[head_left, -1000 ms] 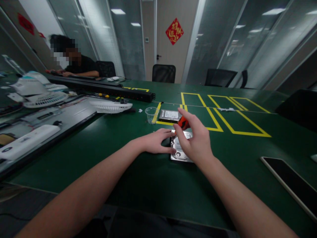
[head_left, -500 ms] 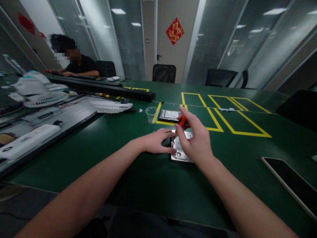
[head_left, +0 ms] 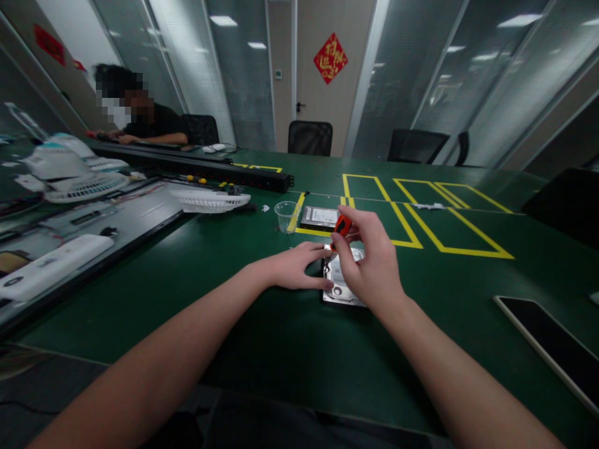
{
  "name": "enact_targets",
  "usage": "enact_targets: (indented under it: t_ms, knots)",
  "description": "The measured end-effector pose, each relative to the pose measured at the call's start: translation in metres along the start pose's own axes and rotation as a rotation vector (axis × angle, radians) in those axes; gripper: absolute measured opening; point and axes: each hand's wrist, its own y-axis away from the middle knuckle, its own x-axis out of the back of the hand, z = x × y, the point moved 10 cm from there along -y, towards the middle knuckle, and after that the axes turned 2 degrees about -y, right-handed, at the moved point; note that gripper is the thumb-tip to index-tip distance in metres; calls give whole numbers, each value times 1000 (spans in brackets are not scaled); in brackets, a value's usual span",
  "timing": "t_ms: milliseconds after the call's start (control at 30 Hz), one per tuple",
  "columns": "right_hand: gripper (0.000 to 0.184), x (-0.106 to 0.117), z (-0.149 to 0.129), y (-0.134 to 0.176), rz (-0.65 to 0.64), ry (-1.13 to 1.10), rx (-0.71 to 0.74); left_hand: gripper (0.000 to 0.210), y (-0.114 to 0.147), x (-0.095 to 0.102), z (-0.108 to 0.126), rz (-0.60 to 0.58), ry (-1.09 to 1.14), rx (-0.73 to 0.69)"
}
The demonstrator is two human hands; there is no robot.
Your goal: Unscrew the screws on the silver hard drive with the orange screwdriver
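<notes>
A silver hard drive lies flat on the green table in front of me, partly covered by my hands. My left hand braces its left side, with the thumb on the near part and the fingers at the far corner. In my right hand is a screwdriver with a red and black handle, held between thumb and fingers above the drive's far end. Its tip is hidden. Just beyond, a second hard drive rests inside a yellow tape outline. A clear plastic cup stands to its left.
A phone lies at the right. On the left are a large panel with a white power strip, white fan parts and a long black bar. Another person sits at the far left. Yellow tape outlines mark the table.
My right forefinger has bent and shifted slightly on the screwdriver, whose handle now shows more. My left hand and the hard drive have stayed in place.
</notes>
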Motion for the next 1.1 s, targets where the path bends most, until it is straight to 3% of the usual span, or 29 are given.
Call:
enact_targets:
  t_ms: [733, 1100]
  knots:
    - [43, 5, 3, 0, 42, 20, -6, 105, 0, 3, 4, 13, -6, -4]
    - [51, 2, 1, 0, 22, -19, 10, 108, 0, 0, -3, -12, -6, 24]
